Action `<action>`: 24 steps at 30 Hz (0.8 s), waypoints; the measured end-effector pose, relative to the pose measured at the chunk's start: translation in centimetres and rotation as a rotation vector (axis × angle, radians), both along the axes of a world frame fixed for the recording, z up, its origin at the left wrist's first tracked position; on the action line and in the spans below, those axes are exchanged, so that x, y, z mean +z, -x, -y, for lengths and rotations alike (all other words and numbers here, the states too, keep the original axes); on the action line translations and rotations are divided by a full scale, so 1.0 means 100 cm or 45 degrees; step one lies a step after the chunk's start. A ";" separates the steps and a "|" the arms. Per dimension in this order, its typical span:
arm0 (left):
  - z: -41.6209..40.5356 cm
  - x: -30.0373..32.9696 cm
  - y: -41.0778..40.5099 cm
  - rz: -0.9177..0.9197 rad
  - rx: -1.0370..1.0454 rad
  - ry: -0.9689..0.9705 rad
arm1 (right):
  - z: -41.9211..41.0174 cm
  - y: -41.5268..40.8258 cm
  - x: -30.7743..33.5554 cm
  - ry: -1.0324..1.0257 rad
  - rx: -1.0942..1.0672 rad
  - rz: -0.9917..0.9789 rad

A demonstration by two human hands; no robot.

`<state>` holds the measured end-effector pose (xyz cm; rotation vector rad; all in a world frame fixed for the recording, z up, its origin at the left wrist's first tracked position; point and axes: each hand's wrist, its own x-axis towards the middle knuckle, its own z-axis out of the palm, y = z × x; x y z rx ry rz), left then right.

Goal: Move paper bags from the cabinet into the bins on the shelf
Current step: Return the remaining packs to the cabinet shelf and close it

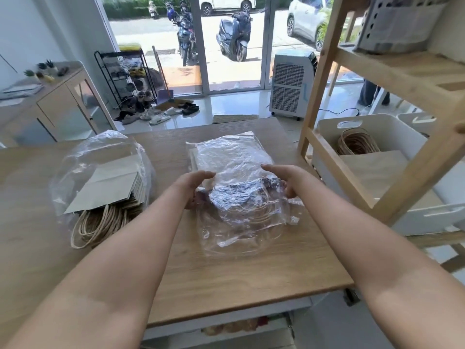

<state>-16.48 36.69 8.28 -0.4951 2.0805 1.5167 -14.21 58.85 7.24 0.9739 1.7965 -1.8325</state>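
A clear plastic wrapper (234,157) holding a flat stack of paper bags lies in the middle of the wooden table (251,273). My left hand (195,186) grips the wrapper's left side, fingers curled into the plastic. My right hand (283,178) grips its right side the same way. A second plastic-wrapped stack of paper bags (110,182) with rope handles spilling out lies to the left on the table. On the wooden shelf (324,79) at right, a white bin (400,137) holds paper bags with rope handles.
A grey perforated bin (395,23) stands on the shelf's upper board. Another white bin (417,120) sits behind the first. A white air cooler (292,81), a shoe rack (125,76) and loose shoes stand on the floor by the glass door.
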 end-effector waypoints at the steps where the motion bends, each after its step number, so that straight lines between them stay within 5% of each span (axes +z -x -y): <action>1: 0.002 0.000 0.001 0.043 0.059 -0.041 | -0.003 0.000 -0.001 -0.016 -0.016 0.020; 7: 0.025 -0.002 -0.001 0.249 0.128 -0.107 | -0.012 -0.001 -0.008 0.190 -0.155 0.122; 13: 0.045 -0.007 -0.017 0.198 0.035 -0.236 | 0.026 -0.046 0.003 0.454 -0.222 -0.120; 24: 0.109 -0.001 -0.099 0.054 -0.377 -0.502 | 0.131 -0.208 0.016 0.479 -0.444 -0.463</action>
